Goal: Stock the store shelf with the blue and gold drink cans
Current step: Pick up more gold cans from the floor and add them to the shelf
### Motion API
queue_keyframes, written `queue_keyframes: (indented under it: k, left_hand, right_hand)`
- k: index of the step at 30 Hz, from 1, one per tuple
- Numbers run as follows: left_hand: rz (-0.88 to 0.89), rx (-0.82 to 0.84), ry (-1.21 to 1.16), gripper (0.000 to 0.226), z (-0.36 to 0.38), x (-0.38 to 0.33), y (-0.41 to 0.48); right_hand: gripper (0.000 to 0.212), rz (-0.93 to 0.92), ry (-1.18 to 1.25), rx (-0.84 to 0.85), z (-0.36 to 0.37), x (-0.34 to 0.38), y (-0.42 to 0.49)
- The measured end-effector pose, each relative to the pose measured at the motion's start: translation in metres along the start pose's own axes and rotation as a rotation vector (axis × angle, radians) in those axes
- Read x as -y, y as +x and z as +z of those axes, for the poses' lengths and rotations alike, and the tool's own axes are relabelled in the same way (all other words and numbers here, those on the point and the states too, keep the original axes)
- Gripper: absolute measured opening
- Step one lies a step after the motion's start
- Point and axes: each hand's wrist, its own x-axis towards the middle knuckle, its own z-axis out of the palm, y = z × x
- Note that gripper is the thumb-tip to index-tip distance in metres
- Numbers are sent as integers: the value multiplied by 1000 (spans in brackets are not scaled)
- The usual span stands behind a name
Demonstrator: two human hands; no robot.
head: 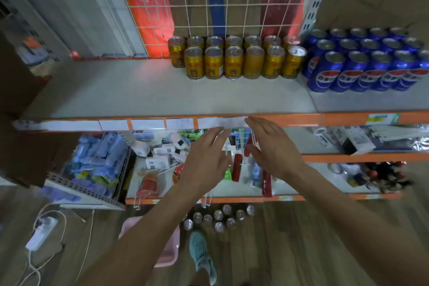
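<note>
Several gold cans (234,61) stand in two rows at the back of the grey shelf (130,93). To their right, on the same shelf, several blue cans (362,65) stand in rows. More cans (219,217) stand on the wooden floor below, seen from above as silver tops. My left hand (205,158) and my right hand (272,146) hover just below the shelf's front edge, palms facing each other, fingers apart, holding nothing.
A white wire grid (220,2) backs the shelf. Lower shelves (209,199) hold small boxes, red packets and bottles. A pink basin (169,248) lies on the floor by my foot (200,255). A power strip with cables (43,232) lies at the left.
</note>
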Motion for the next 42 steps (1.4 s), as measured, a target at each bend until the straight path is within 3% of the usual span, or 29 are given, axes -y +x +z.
queue_keyframes:
  k: [11, 14, 22, 26, 30, 35, 39, 42]
  left_hand:
    - [-160, 274, -8, 57, 126, -40, -120]
    - [-138, 362, -12, 59, 181, -22, -139]
    - [-102, 539, 27, 78, 359, 66, -190]
    - [-66, 556, 94, 85, 450, 133, -212]
    - [-36, 582, 89, 73, 539, 186, -218]
    - [120, 564, 152, 74, 643, 242, -203]
    - [219, 518, 202, 71, 706, 272, -175]
    - [229, 479, 277, 83, 744, 288, -156]
  right_hand:
    - [61, 166, 130, 129, 89, -39, -185]
    - [55, 244, 184, 173, 147, -53, -218]
    - [68, 499, 215, 235, 323, -78, -292]
    - [69, 533, 150, 274, 425, -102, -318]
    - [65, 589, 203, 346, 525, -140, -332]
    - [67, 564, 147, 446, 637, -202, -335]
    - [66, 536, 20, 488, 702, -251, -321]
    - [77, 538, -1, 447, 734, -282, -303]
